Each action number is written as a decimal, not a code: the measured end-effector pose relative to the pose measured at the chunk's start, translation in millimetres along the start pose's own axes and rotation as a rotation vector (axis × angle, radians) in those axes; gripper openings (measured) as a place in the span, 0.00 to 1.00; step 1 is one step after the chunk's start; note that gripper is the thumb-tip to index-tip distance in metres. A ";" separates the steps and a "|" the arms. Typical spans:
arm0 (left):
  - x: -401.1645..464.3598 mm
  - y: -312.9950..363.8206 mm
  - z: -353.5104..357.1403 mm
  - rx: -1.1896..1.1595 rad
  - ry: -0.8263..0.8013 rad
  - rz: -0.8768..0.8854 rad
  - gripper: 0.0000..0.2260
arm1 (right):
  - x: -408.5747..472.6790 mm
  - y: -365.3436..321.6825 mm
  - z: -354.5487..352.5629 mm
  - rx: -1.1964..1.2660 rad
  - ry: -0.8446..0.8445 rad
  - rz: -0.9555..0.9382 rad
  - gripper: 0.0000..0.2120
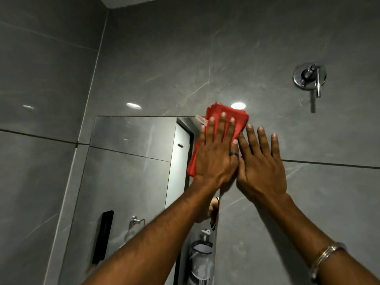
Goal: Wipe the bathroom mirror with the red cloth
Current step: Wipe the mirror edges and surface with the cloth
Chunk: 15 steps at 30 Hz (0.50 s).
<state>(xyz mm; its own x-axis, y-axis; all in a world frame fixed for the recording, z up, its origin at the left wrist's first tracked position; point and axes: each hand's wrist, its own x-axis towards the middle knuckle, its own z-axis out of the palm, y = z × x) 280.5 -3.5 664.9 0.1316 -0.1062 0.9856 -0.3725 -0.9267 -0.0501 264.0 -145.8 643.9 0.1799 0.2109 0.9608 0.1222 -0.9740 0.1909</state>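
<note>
1. I see the left hand pressed flat on the red cloth, fingers spread open and straight, not curled around it.
2. The red cloth is folded and sits at the upper right corner of the mirror, its top edge reaching past the mirror's top onto the grey tiled wall.
3. The right hand lies open just beside the left, palm to the wall right of the mirror, holding nothing (its thumb side touches the left hand).
4. A dark ring sits on a left finger; a metal bangle circles the right wrist.
5. A chrome tap is mounted on the wall, well apart to the upper right.
</note>
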 end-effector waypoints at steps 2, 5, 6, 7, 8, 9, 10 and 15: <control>-0.7 0.7 6.1 -0.009 0.013 -0.015 0.31 | -0.8 -1.2 -1.3 0.017 -0.015 0.008 0.32; -36.7 0.0 12.2 -0.139 0.049 -0.051 0.29 | -13.2 -3.4 0.4 0.057 -0.016 0.024 0.32; -57.4 2.9 14.1 -0.204 0.057 -0.073 0.29 | -18.9 -3.7 1.2 0.064 -0.013 0.027 0.32; -81.4 5.9 16.1 -0.246 0.056 -0.100 0.28 | -26.1 -4.0 2.5 0.067 -0.015 0.029 0.32; -105.0 7.5 17.5 -0.244 0.046 -0.112 0.28 | -32.7 -3.9 3.0 0.069 -0.016 0.027 0.32; -124.6 7.4 19.6 -0.208 0.039 -0.119 0.28 | -38.5 -3.8 3.9 0.068 -0.024 0.024 0.32; -136.0 7.3 21.1 -0.165 0.026 -0.124 0.28 | -42.4 -3.2 3.4 0.069 -0.032 0.021 0.32; -82.3 12.0 6.3 -0.184 0.030 -0.137 0.29 | -42.1 -4.2 -0.7 0.106 -0.039 0.031 0.31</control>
<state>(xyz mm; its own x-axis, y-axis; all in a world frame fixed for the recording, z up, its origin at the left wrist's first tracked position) 271.0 -8.1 582.1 0.1663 0.0295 0.9856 -0.5148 -0.8499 0.1123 255.3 -150.6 602.8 0.2227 0.1856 0.9571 0.2183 -0.9663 0.1366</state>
